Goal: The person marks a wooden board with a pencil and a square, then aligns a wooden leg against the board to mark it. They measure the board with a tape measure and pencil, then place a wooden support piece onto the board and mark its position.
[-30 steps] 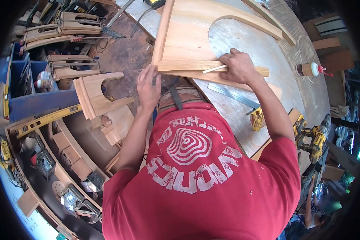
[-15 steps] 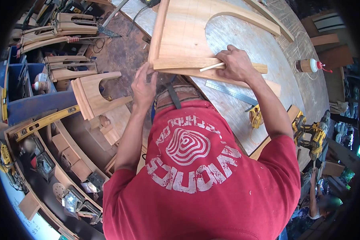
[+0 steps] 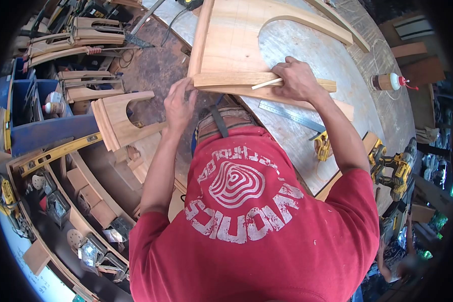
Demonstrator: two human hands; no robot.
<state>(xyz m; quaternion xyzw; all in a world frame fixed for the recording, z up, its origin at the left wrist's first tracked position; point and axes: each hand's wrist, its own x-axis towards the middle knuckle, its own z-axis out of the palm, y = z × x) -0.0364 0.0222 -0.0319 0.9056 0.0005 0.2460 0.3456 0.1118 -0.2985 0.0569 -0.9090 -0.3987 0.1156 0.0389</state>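
A wooden panel [image 3: 231, 43] with a curved cut-out lies on the bench, a moulding strip [image 3: 200, 38] along its left edge. Across its near edge lies a straight wooden strip [image 3: 231, 79]. My right hand [image 3: 297, 80] is closed around a thin pale stick [image 3: 267, 84], which looks like a pencil, and rests on that strip. At the strip's left end is my left hand [image 3: 180, 103], its fingertips against the corner by the moulding and its thumb apart. A metal ruler [image 3: 292, 117] lies on the bench below the right hand.
A glue bottle [image 3: 387, 82] stands to the right. Yellow power drills [image 3: 400, 168] lie near my right elbow. Left of me are a cut wooden piece [image 3: 117, 118], a yellow spirit level [image 3: 60, 155] and clamped frames [image 3: 93, 83]. Another person [image 3: 395, 256] is at the lower right.
My left hand has shifted very slightly, its fingers still at the corner. The right hand, stick and wooden strip look unmoved. The other person at the lower right has changed posture.
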